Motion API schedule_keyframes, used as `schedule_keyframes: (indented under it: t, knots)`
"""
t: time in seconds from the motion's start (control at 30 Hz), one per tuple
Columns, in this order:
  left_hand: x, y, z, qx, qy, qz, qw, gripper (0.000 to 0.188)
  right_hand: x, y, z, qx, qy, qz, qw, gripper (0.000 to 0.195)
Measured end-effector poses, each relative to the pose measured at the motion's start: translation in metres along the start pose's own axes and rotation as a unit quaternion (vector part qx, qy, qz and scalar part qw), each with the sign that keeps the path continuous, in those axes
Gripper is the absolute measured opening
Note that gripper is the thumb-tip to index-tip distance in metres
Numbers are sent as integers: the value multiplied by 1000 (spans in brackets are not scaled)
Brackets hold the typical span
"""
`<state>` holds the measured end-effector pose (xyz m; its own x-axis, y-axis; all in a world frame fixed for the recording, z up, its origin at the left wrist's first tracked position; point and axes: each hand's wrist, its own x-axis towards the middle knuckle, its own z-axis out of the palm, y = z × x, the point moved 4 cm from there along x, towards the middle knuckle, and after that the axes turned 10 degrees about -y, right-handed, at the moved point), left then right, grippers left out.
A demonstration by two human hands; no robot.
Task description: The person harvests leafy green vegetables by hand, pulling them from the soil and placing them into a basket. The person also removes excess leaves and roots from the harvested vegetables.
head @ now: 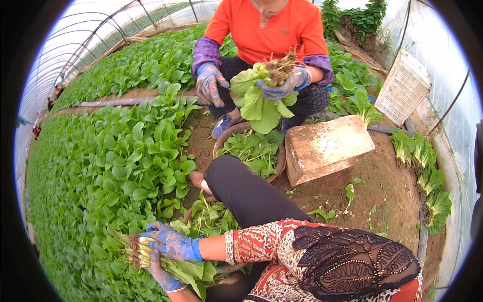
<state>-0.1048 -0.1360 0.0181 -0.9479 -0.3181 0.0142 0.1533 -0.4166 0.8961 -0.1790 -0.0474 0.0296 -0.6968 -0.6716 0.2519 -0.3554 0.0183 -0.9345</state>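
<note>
Neither of my hands is in view. Below me, a person in a black lace head covering (358, 260) grips a bunch of leafy greens (185, 270) in blue-gloved hands (171, 243), its roots pointing left. Facing me, a crouching person in an orange shirt (260, 34) holds another bunch of greens (256, 100) in one gloved hand (288, 83), roots upward. That person's other gloved hand (211, 83) hangs by a knee, fingers apart. Between the two people stands a round basin (281, 166) with loose leaves in it.
A dirty, pale box-shaped container (328, 143) rests on the soil beside the basin. Dense greens (109, 181) cover the left side. Several bundled greens (430, 181) lie along the plastic wall (458, 151) at right. A white plastic crate (405, 85) leans near that wall.
</note>
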Motion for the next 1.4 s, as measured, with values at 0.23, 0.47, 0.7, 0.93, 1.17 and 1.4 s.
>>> schedule_keyframes:
  t: [0.23, 0.47, 0.7, 0.93, 1.17, 1.4]
  knots:
    - [0, 18, 38, 19, -57, 35, 998, 52, 0, -19, -26, -15, 41, -22, 999, 42]
    - [17, 55, 71, 87, -80, 26, 993, 44, -3, -69, -67, 15, 19, -69, 997, 65]
    - [52, 99, 180, 70, -112, 89, 987, 45, -85, -110, -199, -214, 144, -136, 956, 54]
    - [109, 78, 297, 109, -166, 143, 970, 40, -272, 0, -305, -197, 268, 50, 942, 31]
    - [137, 23, 401, 87, -245, 141, 955, 37, -452, 179, -258, -174, -24, 464, 868, 30]
    - [160, -8, 457, 112, -285, 177, 935, 27, -551, 268, -201, -253, -393, 452, 760, 30]
